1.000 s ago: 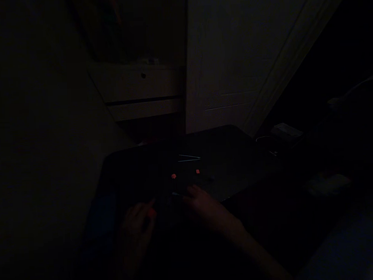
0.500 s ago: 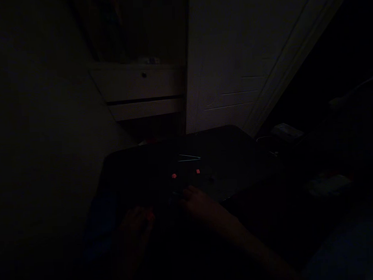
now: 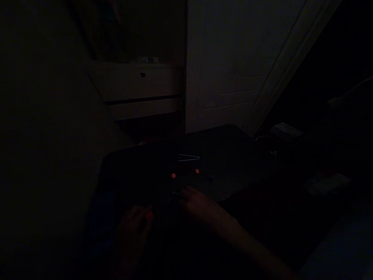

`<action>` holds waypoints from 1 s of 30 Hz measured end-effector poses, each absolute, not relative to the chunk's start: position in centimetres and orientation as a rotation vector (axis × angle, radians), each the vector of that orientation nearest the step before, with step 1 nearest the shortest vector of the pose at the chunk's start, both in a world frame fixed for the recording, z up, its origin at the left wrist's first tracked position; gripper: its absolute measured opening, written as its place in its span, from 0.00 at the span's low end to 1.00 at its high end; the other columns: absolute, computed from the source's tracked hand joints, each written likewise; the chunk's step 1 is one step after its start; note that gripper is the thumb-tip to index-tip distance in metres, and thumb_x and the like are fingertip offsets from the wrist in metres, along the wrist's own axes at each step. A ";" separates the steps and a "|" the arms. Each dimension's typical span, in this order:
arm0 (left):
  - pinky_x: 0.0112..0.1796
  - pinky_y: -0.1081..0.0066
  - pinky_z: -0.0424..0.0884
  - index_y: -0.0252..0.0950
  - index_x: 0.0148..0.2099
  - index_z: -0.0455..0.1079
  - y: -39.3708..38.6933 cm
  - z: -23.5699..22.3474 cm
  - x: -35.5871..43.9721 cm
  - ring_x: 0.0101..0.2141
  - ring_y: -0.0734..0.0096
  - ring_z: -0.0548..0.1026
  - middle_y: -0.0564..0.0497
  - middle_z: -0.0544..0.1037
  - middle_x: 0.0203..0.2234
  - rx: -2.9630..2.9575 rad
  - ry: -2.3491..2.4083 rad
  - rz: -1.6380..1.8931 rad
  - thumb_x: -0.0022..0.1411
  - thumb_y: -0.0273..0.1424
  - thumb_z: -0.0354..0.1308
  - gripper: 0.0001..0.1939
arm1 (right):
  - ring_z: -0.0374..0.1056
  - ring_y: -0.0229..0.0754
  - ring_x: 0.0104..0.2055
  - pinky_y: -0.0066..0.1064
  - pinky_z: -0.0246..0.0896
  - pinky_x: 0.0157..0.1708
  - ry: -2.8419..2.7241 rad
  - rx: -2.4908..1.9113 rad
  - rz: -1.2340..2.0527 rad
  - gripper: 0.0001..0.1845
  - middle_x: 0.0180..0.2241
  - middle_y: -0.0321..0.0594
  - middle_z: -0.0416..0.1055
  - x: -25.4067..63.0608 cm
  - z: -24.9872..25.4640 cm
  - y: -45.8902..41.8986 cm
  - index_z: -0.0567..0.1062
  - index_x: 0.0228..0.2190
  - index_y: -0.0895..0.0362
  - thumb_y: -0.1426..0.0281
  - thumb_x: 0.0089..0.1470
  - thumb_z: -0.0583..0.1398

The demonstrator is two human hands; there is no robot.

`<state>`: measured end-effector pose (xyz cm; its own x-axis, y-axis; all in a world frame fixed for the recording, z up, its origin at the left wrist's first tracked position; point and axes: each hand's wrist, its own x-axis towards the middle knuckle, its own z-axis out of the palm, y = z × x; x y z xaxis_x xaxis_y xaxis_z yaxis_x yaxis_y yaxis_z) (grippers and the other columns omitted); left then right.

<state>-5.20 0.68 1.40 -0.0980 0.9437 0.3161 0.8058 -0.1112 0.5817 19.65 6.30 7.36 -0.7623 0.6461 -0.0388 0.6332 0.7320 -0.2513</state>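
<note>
The scene is very dark. My left hand (image 3: pixel 134 229) is at the near edge of a dark table (image 3: pixel 230 163), fingers curled, with a small orange-red bit (image 3: pixel 150 215) at its fingertips. My right hand (image 3: pixel 196 205) rests on the table with its fingers together near a small pale thin object (image 3: pixel 175 193); whether it holds this is unclear. Two small orange-red pieces (image 3: pixel 173 176) (image 3: pixel 197 171) lie on the table just beyond the hands. A thin metal tool like tweezers (image 3: pixel 189 157) lies farther back.
A pale door (image 3: pixel 239 64) and a drawer unit with a knob (image 3: pixel 141 82) stand behind the table. Dim objects, one a pale flat box (image 3: pixel 285 130), lie to the right of the table.
My right hand has crept slightly left along the table. My left hand dipped and came back up a little. The small pieces and the tweezers have not moved.
</note>
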 end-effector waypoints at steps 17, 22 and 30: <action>0.43 0.54 0.79 0.36 0.46 0.86 2.1 1.7 -4.0 0.41 0.50 0.83 0.43 0.86 0.39 1.886 1.962 0.942 0.67 0.43 0.53 0.23 | 0.70 0.52 0.58 0.41 0.68 0.61 -2.733 -1.142 0.502 0.14 0.55 0.50 0.75 20.4 8.2 5.3 0.78 0.54 0.61 0.76 0.69 0.62; 0.45 0.54 0.78 0.33 0.48 0.85 3.3 2.0 -3.5 0.42 0.50 0.82 0.41 0.86 0.40 1.944 1.957 0.902 0.67 0.41 0.52 0.23 | 0.70 0.50 0.57 0.41 0.69 0.59 -2.673 -1.117 0.554 0.15 0.54 0.49 0.74 20.6 8.1 5.0 0.77 0.54 0.58 0.79 0.68 0.60; 0.42 0.57 0.78 0.39 0.42 0.86 3.2 2.4 -4.0 0.39 0.53 0.83 0.44 0.87 0.37 1.963 1.933 0.866 0.65 0.40 0.54 0.19 | 0.69 0.51 0.59 0.42 0.69 0.60 -2.655 -1.106 0.582 0.15 0.54 0.50 0.75 20.8 8.6 4.9 0.78 0.54 0.59 0.78 0.68 0.61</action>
